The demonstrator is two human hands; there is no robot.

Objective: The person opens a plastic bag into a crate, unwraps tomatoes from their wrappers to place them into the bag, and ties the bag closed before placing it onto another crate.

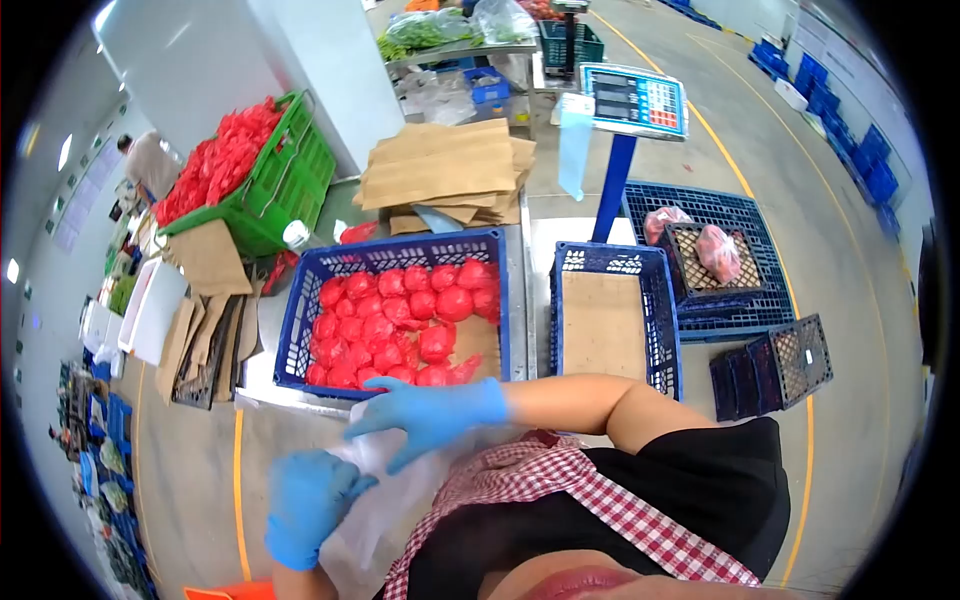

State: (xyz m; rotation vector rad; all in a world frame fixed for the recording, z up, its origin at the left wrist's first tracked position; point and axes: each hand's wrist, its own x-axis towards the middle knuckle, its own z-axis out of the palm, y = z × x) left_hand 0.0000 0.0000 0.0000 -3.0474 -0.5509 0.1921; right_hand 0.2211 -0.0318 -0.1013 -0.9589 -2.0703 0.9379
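Both hands wear blue gloves in front of a blue crate (505, 300). My left hand (312, 500), slightly blurred, is closed at the lower left, with fingers curled against the edge of a clear plastic bag (368, 515). My right hand (435, 415) reaches across the crate's near side, fingers spread over the top of the bag. Whether the right fingertips grip the film I cannot tell. Inside the crate lie many round items in red plastic (378, 327), with brown paper showing under them at the right.
A second blue crate (560, 330), lined with brown paper, stands to the right below a weighing scale (636, 100). Cardboard sheets (440, 165) lie behind. A green crate (290, 185) heaped with red plastic stands back left. Black crates (770, 365) sit on the floor at right.
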